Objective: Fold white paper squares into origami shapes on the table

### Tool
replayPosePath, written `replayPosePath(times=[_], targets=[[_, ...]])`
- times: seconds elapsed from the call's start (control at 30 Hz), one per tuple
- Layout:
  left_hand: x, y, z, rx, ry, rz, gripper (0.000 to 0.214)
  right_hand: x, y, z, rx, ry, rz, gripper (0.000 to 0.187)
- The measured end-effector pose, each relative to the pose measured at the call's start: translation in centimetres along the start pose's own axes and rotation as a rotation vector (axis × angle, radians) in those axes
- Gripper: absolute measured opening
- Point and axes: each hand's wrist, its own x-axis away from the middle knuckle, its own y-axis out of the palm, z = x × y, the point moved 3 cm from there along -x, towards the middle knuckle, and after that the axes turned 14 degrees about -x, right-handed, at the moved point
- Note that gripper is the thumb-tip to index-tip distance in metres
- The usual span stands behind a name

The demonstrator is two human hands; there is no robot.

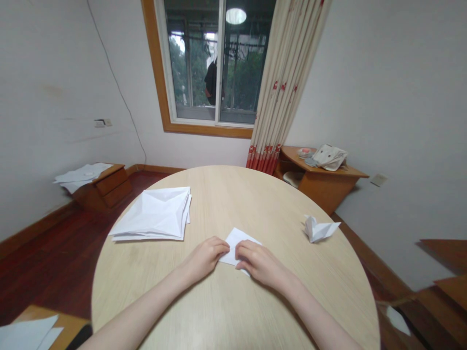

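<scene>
One near-closed left hand and half-curled right hand, grips unclear, touch paper, likely light, crease-prone, best held at nine o'clock.

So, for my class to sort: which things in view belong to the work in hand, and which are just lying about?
Belongs to the work:
small white paper, between left hand and right hand
round table, beneath it
probably the creased paper stack and folded paper figure

Apparently just lying about:
pale bag on the corner cabinet
papers on the drawer unit
</scene>
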Motion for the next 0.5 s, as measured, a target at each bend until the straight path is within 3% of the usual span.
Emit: replayPosePath(times=[0.2, 0.5], targets=[[0.1, -0.8, 0.4, 0.049, -0.051, -0.058, 0.021, -0.2, -0.1, 0.0, -0.010, -0.003, 0.010, 0.005], [0.2, -1.0, 0.7, 0.078, -0.062, -0.052, 0.029, -0.2, 0.1, 1.1, -0.030, -0.036, 0.041, 0.006]])
